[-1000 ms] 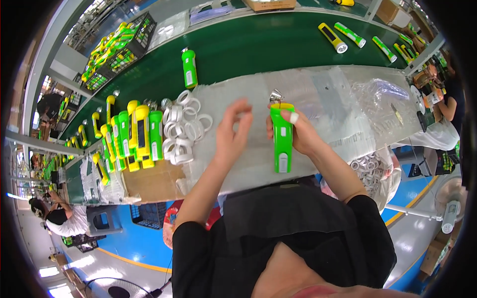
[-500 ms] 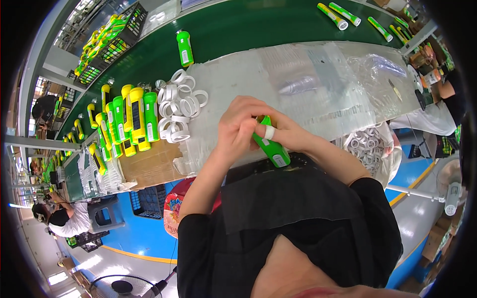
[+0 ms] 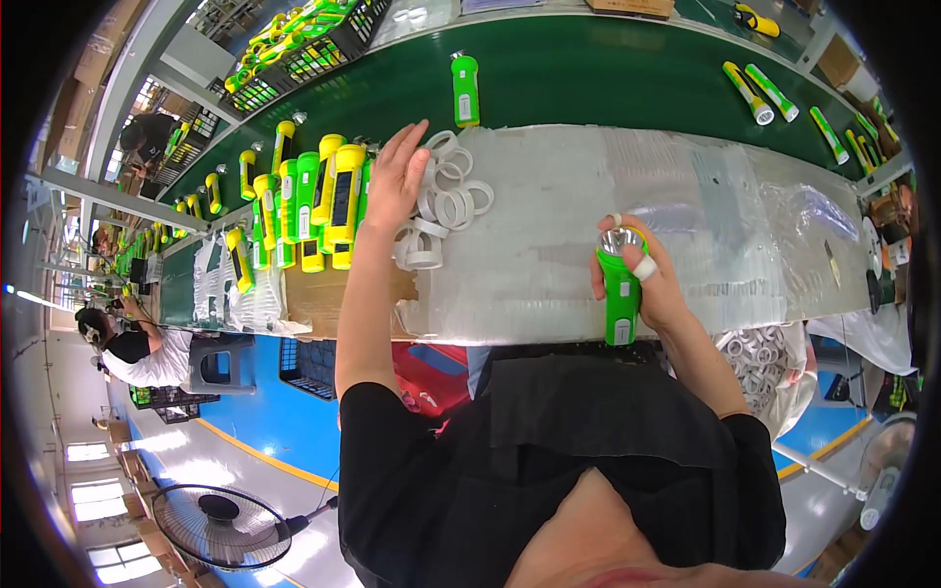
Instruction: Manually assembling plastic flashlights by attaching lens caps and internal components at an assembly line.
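Note:
A green flashlight (image 3: 620, 299) is gripped in my right hand (image 3: 659, 279) above the front of the bench, its silvery reflector end upward. White wraps show on two fingers of that hand. My left hand (image 3: 397, 181) is stretched out flat, fingers extended, between a pile of white rings (image 3: 451, 208) and a cluster of green and yellow flashlights (image 3: 341, 196). It hides some of both, and whether it touches any of them I cannot tell. Beyond the rings, one green flashlight (image 3: 466, 93) stands apart on the green belt.
The green conveyor belt (image 3: 608, 69) runs along the back, with several flashlights (image 3: 750, 93) at its right. A black crate (image 3: 333, 49) of flashlights sits at the far left. Clear plastic sheeting (image 3: 549, 265) covers the bench. A bag of white rings (image 3: 755, 367) hangs at the right.
My hands have come apart. The left has moved to the left, toward the rings and flashlights; the right has shifted right with the green flashlight, whose reflector now shows. The view has also shifted.

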Demonstrator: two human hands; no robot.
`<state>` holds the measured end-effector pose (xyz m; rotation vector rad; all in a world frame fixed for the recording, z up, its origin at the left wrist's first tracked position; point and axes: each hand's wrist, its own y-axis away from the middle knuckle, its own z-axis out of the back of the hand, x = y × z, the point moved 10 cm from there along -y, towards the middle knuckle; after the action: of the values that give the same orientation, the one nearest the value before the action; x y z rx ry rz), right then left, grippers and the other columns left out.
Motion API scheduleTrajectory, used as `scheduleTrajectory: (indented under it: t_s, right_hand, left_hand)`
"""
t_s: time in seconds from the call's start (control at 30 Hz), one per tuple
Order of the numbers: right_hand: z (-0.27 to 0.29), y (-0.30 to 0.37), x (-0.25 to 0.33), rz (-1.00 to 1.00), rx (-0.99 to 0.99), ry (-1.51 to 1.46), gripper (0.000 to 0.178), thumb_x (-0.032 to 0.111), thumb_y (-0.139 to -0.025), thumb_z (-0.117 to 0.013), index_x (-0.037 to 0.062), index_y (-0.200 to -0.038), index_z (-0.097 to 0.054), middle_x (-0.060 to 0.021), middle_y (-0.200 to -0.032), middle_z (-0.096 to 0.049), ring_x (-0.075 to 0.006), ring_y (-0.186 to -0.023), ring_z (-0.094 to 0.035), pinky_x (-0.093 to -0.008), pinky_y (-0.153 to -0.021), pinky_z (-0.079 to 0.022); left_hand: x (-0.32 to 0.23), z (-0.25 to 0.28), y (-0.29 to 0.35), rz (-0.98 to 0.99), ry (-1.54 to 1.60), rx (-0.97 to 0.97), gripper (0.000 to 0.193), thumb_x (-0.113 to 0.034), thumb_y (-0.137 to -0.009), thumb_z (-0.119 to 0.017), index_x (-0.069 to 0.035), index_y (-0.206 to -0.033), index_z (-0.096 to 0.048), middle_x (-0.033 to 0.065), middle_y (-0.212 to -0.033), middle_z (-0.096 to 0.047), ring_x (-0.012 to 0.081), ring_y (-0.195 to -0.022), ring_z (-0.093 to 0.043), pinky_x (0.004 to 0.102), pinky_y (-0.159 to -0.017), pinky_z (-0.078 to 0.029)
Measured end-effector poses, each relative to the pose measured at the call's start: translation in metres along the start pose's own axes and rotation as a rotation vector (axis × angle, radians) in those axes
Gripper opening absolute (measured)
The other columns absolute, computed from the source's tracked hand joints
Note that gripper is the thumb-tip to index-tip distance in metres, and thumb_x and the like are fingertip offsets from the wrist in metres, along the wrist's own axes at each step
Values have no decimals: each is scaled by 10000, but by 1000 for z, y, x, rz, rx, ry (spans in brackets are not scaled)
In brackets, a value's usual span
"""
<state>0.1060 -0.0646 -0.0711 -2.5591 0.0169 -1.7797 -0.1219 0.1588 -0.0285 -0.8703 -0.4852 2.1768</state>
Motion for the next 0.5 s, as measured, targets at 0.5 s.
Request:
scheduleTrajectory:
  t_s: [0.5]
  right_hand:
    - [91, 19, 44, 315, -432, -56, 515, 469, -954, -515, 56, -1257, -462, -126, -800, -588, -200, -654, -578, -311, -592, -464]
  left_hand:
    - [-103, -130, -23, -156, 395, 571, 342, -308, -861, -718, -87, -1119, -683, 85, -1160, -628, 243, -1041, -606, 339, -830, -493]
